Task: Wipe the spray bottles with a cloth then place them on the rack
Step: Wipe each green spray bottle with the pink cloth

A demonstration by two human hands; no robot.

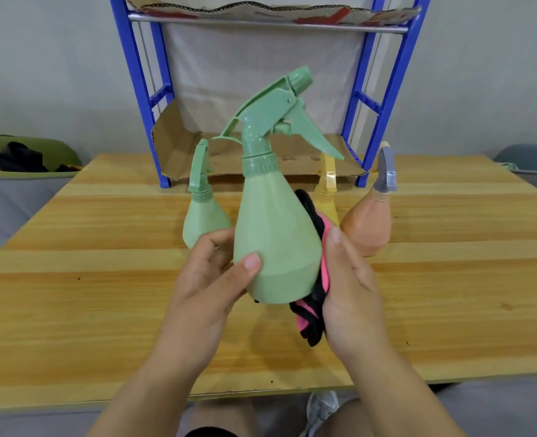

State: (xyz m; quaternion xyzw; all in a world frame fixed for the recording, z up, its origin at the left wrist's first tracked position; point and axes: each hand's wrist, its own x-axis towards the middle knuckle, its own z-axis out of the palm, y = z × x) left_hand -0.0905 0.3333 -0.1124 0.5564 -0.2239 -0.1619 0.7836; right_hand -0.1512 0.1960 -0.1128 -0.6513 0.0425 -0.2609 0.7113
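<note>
Head view: left hand (216,272) grips green spray bottle (276,244) low; right hand (349,279) presses cloth (313,304) against it. Likely light, smooth plastic; hold wide body.

Only illegible red print on the cardboard (292,10)

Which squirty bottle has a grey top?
The peach bottle, standing farthest right on the table. Its trigger head is grey. The held green bottle, the small green bottle and the yellow bottle have heads matching their bodies.
</note>
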